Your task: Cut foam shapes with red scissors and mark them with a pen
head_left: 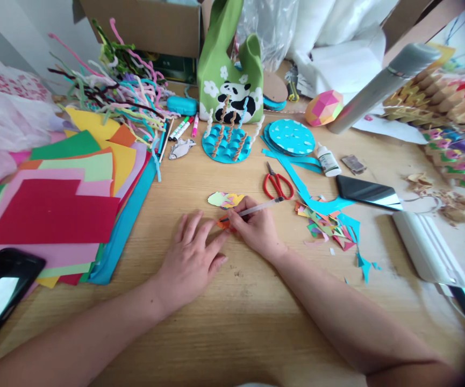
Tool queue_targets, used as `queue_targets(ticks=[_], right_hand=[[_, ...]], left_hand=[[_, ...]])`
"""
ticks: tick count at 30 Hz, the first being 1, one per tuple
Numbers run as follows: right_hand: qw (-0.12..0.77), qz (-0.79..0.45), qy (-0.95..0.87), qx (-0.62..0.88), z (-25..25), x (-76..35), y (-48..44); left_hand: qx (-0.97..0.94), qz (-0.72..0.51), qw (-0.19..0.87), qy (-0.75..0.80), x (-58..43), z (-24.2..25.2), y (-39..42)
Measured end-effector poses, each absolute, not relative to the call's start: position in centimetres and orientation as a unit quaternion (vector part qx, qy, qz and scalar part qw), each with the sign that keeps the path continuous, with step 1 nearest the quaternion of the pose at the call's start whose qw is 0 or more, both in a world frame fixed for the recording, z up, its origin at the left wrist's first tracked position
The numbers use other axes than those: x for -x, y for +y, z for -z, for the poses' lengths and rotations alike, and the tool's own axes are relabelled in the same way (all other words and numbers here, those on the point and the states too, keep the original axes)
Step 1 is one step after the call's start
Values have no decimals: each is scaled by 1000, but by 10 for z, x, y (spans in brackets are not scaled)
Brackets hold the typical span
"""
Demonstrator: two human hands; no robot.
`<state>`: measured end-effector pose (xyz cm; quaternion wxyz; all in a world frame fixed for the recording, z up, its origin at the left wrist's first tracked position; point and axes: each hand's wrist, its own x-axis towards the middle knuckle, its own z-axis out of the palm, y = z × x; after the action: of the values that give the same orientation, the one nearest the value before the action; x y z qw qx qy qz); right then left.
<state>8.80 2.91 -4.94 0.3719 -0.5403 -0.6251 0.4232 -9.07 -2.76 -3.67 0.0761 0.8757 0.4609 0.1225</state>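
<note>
A slim pen [256,208] with a clear barrel is gripped in my right hand [256,228], its tip on a small orange paper piece [221,222]. My left hand [194,258] lies with its fingers spread on the table, fingertips at the left edge of that piece. Just beyond both hands are small paper cutouts [224,200] in pale green, yellow and pink. Red-handled scissors [278,185] lie behind my right hand with their points away from me. Part of the orange piece is hidden by my fingers.
Coloured paper sheets [50,209] and a phone [4,293] lie at left. Paper scraps [329,226], a glue bottle [328,161], another phone [369,192] and a white power bank [429,247] are at right. A blue disc with twisted stems [226,145] stands before a green panda bag [230,70].
</note>
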Motion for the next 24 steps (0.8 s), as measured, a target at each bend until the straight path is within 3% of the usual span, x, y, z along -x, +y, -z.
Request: queue_targets(ticks=[24], right_hand=[[362, -417, -632, 544, 49, -87, 30]], left_hand=[[-877, -121, 76, 459, 91, 37, -28]])
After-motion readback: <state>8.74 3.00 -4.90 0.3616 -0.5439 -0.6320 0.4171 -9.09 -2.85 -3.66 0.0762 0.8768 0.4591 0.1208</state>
